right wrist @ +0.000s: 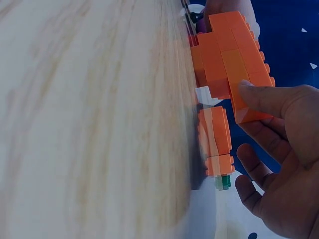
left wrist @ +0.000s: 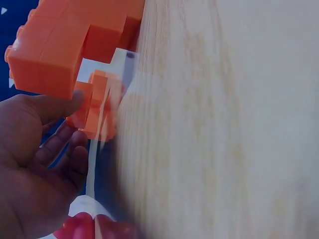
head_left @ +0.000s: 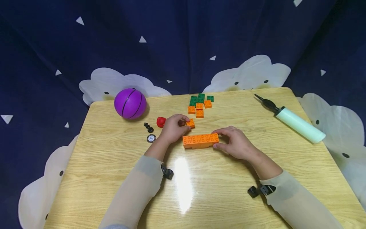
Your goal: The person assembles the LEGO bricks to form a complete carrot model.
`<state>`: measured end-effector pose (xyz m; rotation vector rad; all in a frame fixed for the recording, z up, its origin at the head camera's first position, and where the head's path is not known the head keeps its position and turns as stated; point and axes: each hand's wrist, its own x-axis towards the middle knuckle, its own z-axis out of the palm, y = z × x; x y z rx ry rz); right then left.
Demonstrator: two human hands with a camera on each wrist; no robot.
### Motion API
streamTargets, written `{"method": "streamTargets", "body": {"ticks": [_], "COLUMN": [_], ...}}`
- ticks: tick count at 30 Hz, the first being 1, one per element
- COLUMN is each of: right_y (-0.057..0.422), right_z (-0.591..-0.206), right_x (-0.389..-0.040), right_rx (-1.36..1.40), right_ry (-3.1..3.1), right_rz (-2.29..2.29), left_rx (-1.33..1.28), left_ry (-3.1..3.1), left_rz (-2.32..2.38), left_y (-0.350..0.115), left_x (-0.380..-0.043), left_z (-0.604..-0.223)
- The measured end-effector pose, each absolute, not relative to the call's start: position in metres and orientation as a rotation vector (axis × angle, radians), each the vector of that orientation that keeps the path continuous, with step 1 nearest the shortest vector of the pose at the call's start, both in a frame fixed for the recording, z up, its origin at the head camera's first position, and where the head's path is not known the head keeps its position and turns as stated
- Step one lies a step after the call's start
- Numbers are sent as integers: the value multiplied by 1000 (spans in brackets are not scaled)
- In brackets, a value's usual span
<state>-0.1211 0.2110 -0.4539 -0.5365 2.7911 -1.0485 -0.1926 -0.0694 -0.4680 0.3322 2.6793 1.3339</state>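
Thumb and fingertips of my right hand [head_left: 235,143] hold the right end of a row of joined orange toy building bricks [head_left: 200,140]. In the right wrist view the thumb lies on the row's near side [right wrist: 234,64], while the other fingers are spread below. Just behind the row's left end, my left hand [head_left: 175,128] pinches a single orange brick [head_left: 190,123] between thumb and fingers. From the left wrist, the row's underside [left wrist: 50,59] shows a step, with the single brick [left wrist: 81,104] at the thumb tip.
Several loose orange bricks [head_left: 199,114] and green bricks [head_left: 193,100] lie farther back. A red object [head_left: 161,122], a black chess-like piece [head_left: 148,127] and a poker chip [head_left: 151,138] sit left. Purple ball [head_left: 130,103] stands back left; a hand pump [head_left: 298,124] lies right.
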Motion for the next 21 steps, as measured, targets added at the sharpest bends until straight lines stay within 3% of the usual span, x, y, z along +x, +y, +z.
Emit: {"method": "streamTargets", "body": {"ticks": [21], "right_y": [212], "right_z": [-456], "right_x": [-123], "right_rx": [-520], "right_ry": [2781], "right_rz": [-1042], "left_rx": [368], "left_ry": [2626], "left_rz": [1505], "left_y": [-83], "left_x": [-171], "left_z": [-457]}}
